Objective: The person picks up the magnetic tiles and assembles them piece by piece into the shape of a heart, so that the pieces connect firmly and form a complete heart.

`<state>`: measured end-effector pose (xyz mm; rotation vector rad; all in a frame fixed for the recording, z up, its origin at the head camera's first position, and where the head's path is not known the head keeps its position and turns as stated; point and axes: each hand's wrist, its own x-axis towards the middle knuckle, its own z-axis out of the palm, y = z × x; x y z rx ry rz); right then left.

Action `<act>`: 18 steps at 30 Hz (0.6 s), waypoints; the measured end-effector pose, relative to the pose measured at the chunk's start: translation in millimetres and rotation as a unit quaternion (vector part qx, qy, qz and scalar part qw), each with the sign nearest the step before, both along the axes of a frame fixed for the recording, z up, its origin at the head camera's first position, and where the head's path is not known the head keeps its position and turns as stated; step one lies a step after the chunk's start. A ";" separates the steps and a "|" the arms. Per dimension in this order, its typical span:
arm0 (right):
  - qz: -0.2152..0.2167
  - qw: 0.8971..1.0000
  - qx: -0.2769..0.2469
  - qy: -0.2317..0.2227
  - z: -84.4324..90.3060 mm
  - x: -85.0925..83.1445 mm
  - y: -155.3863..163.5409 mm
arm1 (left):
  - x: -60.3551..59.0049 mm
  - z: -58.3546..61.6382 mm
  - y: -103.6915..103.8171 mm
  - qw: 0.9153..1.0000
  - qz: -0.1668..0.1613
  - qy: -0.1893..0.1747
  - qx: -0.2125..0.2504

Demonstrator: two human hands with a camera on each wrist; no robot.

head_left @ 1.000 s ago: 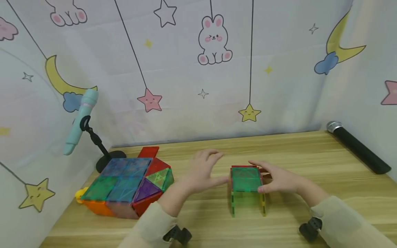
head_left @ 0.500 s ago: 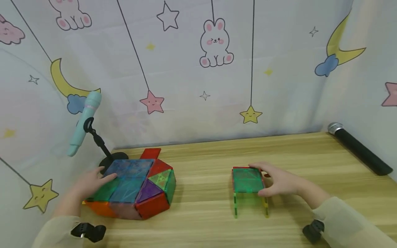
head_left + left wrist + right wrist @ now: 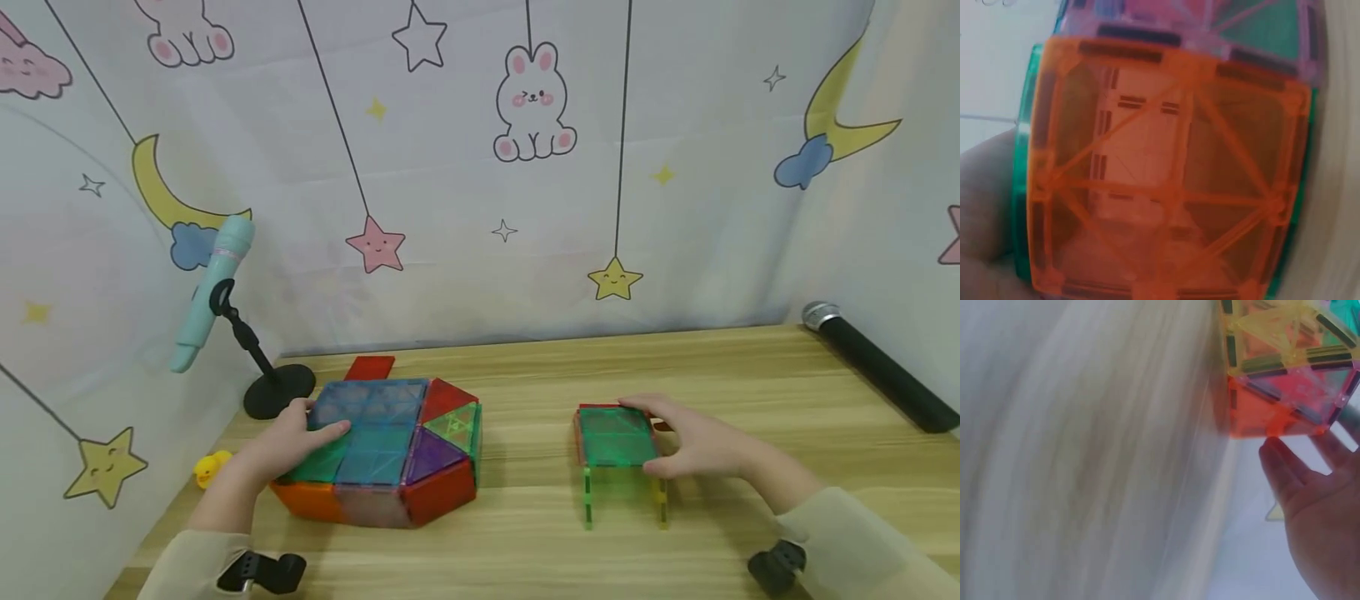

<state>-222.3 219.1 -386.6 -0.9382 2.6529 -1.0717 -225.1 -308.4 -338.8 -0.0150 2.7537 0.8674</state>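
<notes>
Translucent magnetic tiles form a large flat-topped block [image 3: 378,454] on the left of the table, with blue and green on top and red, purple and green at its right end. My left hand [image 3: 279,450] grips its left end, thumb over the top and fingers toward the far side. The left wrist view is filled by an orange tile [image 3: 1172,194] of that block. Farther right stands a small magnetic-tile structure [image 3: 617,437] with a green top. My right hand [image 3: 697,442] holds its right side, thumb at the near corner, fingers at the far one.
A red tile [image 3: 370,367] projects behind the large block. Back left, a turquoise microphone [image 3: 213,292] leans on a black stand [image 3: 279,390]. A yellow toy duck [image 3: 211,468] sits at the left table edge, and a black microphone [image 3: 877,367] lies at the right.
My left hand has gone from beside the small structure to the large block's left end, and the block has slid right, uncovering the duck. My right hand has stayed on the small structure.
</notes>
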 end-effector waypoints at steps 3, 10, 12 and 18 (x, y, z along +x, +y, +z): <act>0.002 1.000 -0.008 -0.006 1.5 0.8 6.5 | -0.6 -0.4 12.1 0.999 -0.017 -0.012 0.043; 0.008 0.999 -0.024 -0.023 4.3 1.4 16.7 | -7.4 -2.9 22.4 0.992 -0.047 -0.038 0.113; 0.009 0.999 -0.024 -0.027 4.8 1.4 17.5 | -14.5 -4.3 15.9 0.989 -0.038 -0.038 0.139; 0.010 0.999 -0.019 -0.030 4.2 0.0 15.1 | -46.2 -28.3 -21.3 0.991 -0.014 0.083 0.101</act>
